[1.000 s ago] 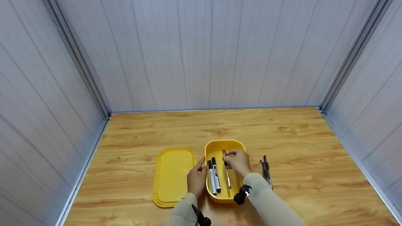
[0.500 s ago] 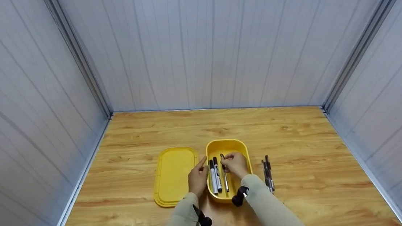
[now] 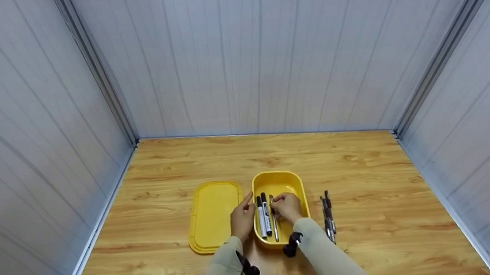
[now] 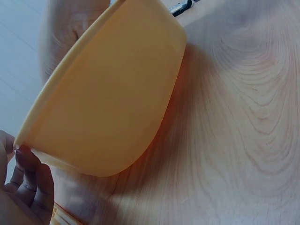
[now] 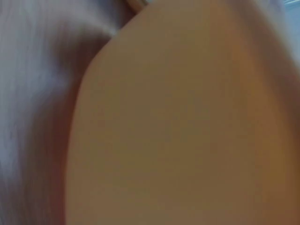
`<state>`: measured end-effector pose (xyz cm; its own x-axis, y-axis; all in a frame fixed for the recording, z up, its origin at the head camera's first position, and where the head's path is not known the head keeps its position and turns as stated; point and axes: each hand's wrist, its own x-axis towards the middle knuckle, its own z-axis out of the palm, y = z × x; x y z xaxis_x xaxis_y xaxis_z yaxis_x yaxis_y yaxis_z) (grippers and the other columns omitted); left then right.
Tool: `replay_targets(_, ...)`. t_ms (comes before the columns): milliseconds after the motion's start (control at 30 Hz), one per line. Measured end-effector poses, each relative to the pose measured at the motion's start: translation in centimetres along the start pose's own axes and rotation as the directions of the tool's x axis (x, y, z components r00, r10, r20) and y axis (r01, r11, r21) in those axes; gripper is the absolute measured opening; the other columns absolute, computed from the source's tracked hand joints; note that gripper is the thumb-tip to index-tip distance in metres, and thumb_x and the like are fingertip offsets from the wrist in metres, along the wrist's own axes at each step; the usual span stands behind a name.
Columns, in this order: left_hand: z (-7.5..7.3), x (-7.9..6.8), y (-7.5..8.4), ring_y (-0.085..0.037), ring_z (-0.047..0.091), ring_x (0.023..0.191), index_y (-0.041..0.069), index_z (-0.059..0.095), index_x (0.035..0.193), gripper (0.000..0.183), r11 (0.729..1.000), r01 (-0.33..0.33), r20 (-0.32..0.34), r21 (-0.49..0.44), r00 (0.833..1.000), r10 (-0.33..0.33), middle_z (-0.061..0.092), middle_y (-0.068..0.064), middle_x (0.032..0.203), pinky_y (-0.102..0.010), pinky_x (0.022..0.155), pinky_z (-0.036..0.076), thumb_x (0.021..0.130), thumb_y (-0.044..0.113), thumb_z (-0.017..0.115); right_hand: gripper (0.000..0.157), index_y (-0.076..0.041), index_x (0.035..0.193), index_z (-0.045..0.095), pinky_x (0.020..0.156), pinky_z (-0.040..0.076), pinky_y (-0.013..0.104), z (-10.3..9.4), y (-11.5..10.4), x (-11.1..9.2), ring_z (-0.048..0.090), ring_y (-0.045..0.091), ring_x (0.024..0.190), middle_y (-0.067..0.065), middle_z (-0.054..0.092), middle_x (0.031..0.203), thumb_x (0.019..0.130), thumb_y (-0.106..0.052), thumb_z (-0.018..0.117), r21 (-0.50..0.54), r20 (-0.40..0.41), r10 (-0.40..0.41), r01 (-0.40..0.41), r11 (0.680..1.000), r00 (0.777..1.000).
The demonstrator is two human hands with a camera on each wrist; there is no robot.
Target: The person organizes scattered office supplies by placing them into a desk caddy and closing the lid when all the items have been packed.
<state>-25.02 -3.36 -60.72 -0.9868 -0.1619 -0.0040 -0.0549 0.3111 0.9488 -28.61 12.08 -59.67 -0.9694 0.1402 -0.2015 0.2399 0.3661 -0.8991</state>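
A yellow plastic box stands uncovered on the table. My left hand pinches its left rim, the thumb on one side of the wall and fingertips on the other in the left wrist view, where the box shows its outer side. Two white markers with black caps lie side by side along the box's left wall. Inside the box, my right hand pinches a slim pen by its upper part, lengthwise just right of the markers. The box's outer wall hides the right hand's fingers in the right wrist view.
A flat yellow lid lies on the table left of the box. Several dark pens lie together to the right of the box. Pale panel walls enclose the wooden table at the back and both sides.
My right hand has moved toward me and slightly left with the pen, bringing it down closer beside the markers. The left hand keeps its place at the rim.
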Motion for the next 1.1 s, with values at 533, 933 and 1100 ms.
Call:
replay_targets(533,0.3,-0.3,-0.2,-0.018,0.058,0.089,0.021,0.057,0.140,0.043,1.000,0.011,0.003,-0.004,1.000,-0.011,0.068,-0.008,0.103,-0.034,0.080,0.047,0.097,0.021,0.054,0.017,0.004,0.088,0.066,0.051,0.055,0.032,0.2,1.0,-0.2,0.064,0.016,0.053,0.008,0.065,0.073,0.076,-0.002,0.077,0.019,0.045,0.018,-0.018,1.000,0.999)
replay_targets(933,0.2,-0.2,-0.1,-0.016,0.058,0.080,0.015,0.057,0.140,0.042,0.999,-0.032,-0.002,-0.005,0.999,0.032,0.069,-0.009,0.097,-0.032,0.072,0.048,0.098,0.019,0.055,0.014,0.002,0.090,0.066,0.053,0.056,0.032,-0.2,0.3,-0.5,0.066,0.018,0.056,0.012,0.068,0.074,0.082,-0.007,0.073,-0.013,0.080,0.024,-0.023,1.000,0.996)
replay_targets(1100,-0.1,0.0,0.1,-0.017,0.058,0.084,0.017,0.059,0.139,0.041,1.000,-0.027,-0.009,0.008,1.000,0.027,0.069,-0.009,0.099,-0.034,0.076,0.048,0.097,0.019,0.056,0.018,-0.001,0.097,0.067,0.055,0.056,0.031,-1.7,-1.5,-0.7,0.068,0.020,0.062,0.019,0.071,0.085,0.087,-0.016,0.071,-0.062,0.087,-0.004,0.009,0.998,0.996)
